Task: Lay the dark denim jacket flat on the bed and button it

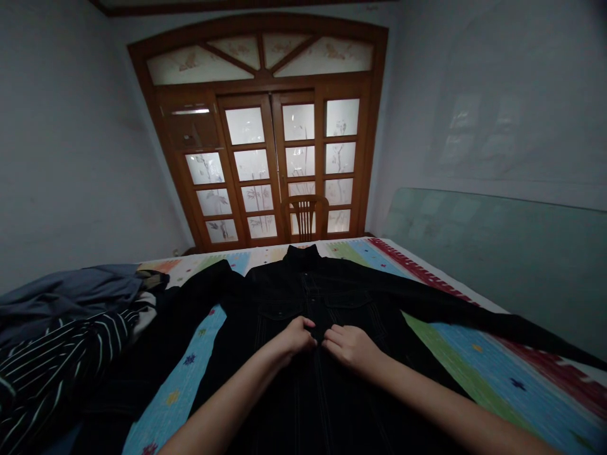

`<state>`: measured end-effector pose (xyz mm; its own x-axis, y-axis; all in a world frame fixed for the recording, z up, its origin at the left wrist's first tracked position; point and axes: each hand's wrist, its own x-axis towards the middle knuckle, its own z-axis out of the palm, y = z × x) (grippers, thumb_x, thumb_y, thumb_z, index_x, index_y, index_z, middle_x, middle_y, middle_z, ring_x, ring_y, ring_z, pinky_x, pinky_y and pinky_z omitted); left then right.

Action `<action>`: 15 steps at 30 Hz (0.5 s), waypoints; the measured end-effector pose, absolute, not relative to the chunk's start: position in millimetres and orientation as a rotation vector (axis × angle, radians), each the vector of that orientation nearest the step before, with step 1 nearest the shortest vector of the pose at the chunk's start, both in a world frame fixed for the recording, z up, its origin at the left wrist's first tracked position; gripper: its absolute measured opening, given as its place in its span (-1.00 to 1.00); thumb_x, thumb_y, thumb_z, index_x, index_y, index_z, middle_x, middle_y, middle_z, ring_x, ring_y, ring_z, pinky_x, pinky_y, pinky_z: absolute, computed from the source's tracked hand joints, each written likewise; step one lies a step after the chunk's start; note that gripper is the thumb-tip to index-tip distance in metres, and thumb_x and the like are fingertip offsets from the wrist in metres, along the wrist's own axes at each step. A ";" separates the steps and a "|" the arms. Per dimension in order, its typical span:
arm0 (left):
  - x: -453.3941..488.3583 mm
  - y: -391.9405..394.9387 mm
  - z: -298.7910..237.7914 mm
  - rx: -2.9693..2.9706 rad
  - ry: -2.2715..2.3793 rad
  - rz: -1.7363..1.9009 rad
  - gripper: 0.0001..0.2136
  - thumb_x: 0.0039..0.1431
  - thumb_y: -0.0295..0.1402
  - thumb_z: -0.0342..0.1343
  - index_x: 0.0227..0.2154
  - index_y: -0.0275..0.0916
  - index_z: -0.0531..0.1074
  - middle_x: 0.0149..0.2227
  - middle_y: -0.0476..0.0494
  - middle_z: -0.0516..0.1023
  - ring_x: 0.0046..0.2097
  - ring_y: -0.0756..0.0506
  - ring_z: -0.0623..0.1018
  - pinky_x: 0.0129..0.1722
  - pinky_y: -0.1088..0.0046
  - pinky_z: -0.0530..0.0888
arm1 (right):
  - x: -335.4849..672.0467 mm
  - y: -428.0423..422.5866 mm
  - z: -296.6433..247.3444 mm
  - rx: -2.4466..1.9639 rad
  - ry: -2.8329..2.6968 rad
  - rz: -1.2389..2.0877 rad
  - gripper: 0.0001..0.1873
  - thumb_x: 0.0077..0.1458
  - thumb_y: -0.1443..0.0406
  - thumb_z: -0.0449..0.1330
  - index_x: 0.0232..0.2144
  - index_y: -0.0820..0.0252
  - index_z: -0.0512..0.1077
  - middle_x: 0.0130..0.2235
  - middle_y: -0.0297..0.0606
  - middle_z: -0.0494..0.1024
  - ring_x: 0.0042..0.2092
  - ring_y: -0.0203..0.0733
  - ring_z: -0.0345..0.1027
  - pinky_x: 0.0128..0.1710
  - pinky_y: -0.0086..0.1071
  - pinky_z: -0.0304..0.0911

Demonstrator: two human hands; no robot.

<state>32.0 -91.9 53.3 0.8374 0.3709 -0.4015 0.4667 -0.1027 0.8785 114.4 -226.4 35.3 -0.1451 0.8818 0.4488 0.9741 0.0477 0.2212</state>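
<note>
A black denim-style jacket [284, 392] lies front side up with its collar [303, 256] toward the far end. Both sleeves spread outward, the right-hand sleeve [455, 306] reaching to the edge of view. At the chest, my left hand [300, 335] pinches the cloth beside the front button strip. My right hand [348, 346] is on the other side of that strip, fingers curled and closed on the jacket front. A small gap separates the two hands. Whether a button is between the fingers cannot be made out.
Under the jacket is a bed with a colourful striped sheet [190, 373]. A pile of clothes lies at left, with a striped black garment [66, 354] and a grey-blue one [80, 291]. A pale green headboard [497, 253] stands at right; a wooden chair [306, 205] and glazed doors [265, 151] are beyond.
</note>
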 end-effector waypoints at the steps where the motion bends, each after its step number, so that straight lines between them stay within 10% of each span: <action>1: 31.7 -90.7 53.5 1.682 0.646 -0.098 -0.64 -0.15 -0.70 -0.09 -0.21 -0.37 0.14 -0.66 0.17 0.23 -0.63 0.13 0.23 -0.58 0.61 0.22 | 114.5 -228.1 35.6 -1.939 -2.055 -0.620 -0.87 0.03 0.44 0.01 -0.46 0.25 0.35 -0.45 -0.28 0.40 -0.42 -0.26 0.21 -0.53 -0.42 0.05; 8: 30.6 -82.8 54.7 1.542 0.622 -0.147 -0.61 -0.16 -0.68 -0.06 -0.17 -0.41 0.17 -0.63 0.11 0.31 -0.64 0.13 0.28 -0.56 0.60 0.25 | 108.8 -228.9 38.9 -2.059 -1.624 -0.097 -0.83 -0.07 0.41 0.15 -0.34 0.19 0.33 -0.35 -0.32 0.38 -0.29 -0.27 0.23 -0.36 -0.46 0.17; 15: 31.3 -85.5 52.1 1.497 0.640 -0.129 -0.60 -0.11 -0.70 -0.12 -0.12 -0.42 0.17 -0.63 0.08 0.31 -0.65 0.13 0.29 -0.56 0.59 0.27 | 106.1 -225.4 28.5 -1.957 -1.972 -0.760 -0.85 0.01 0.44 0.04 -0.32 0.27 0.36 -0.42 -0.26 0.41 -0.38 -0.21 0.21 -0.48 -0.38 0.07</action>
